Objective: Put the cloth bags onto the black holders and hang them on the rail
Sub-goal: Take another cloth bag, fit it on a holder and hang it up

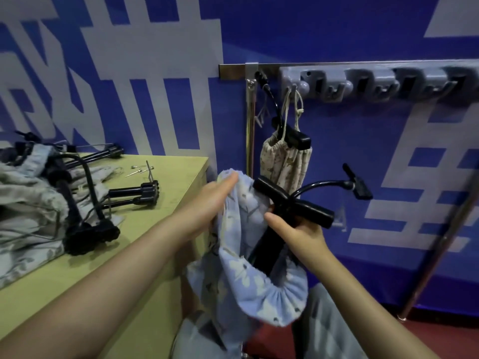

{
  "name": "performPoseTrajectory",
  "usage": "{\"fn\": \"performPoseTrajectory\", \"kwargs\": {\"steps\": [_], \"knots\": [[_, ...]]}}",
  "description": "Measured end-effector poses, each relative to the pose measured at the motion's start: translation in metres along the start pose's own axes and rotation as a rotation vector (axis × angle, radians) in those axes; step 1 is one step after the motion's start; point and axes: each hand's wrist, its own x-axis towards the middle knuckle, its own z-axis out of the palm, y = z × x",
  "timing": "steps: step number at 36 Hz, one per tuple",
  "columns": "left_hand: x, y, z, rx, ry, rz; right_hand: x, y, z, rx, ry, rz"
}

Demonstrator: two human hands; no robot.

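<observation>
Head view: the right hand [298,230] has its fingers curled round the black holder [293,203] just under its crossbar, thumb lying along the front. The left hand [215,195] has its fingers straight and pressed together against the upper edge of the blue flowered bag [243,270], pushing cloth toward the crossbar. The bag hangs in the air off the right edge of the worktop [166,224], its gathered mouth looped round the holder's stem below the right hand. The holder's curved neck and hook [356,185] stick out to the right, free of the rail [233,71].

Risks, as I judge them: the left hand only presses the cloth and does not pinch it, so the bag could slide down the stem and drop to the floor. The gathered mouth could catch on 1 end of the crossbar and bunch instead of seating. The holder could also twist in the single grip as cloth is pulled over it.

1 cream bag [285,161] already hangs on a holder beside the rail, close enough for the free hook to snag its drawstrings. More holders [90,229] and bags [23,200] lie at the worktop's left edge.
</observation>
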Motion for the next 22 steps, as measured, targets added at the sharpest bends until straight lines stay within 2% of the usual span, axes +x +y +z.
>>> {"fn": "performPoseTrajectory", "kwargs": {"steps": [3, 6, 8, 10, 15, 18, 22], "knots": [[0.001, -0.009, -0.012, 0.596, -0.136, 0.035, 0.003, -0.001, 0.002, -0.043, 0.124, -0.081], [0.005, -0.02, -0.022, 0.929, -0.24, -0.019, 0.008, 0.0, -0.003, -0.052, 0.208, -0.108], [0.007, -0.024, -0.025, 1.069, -0.287, -0.045, 0.01, -0.001, -0.008, -0.043, 0.243, -0.089], [0.009, -0.026, -0.026, 1.097, -0.306, -0.066, 0.012, -0.002, -0.014, -0.019, 0.275, -0.079], [0.013, -0.034, -0.031, 0.936, -0.284, -0.216, 0.014, -0.011, -0.02, 0.022, 0.316, -0.099], [0.012, -0.035, -0.032, 0.957, -0.225, -0.207, 0.016, -0.014, -0.023, 0.049, 0.308, -0.085], [0.017, -0.031, -0.032, 0.63, -0.138, -0.175, 0.014, -0.009, -0.025, 0.071, 0.262, -0.042]]}}
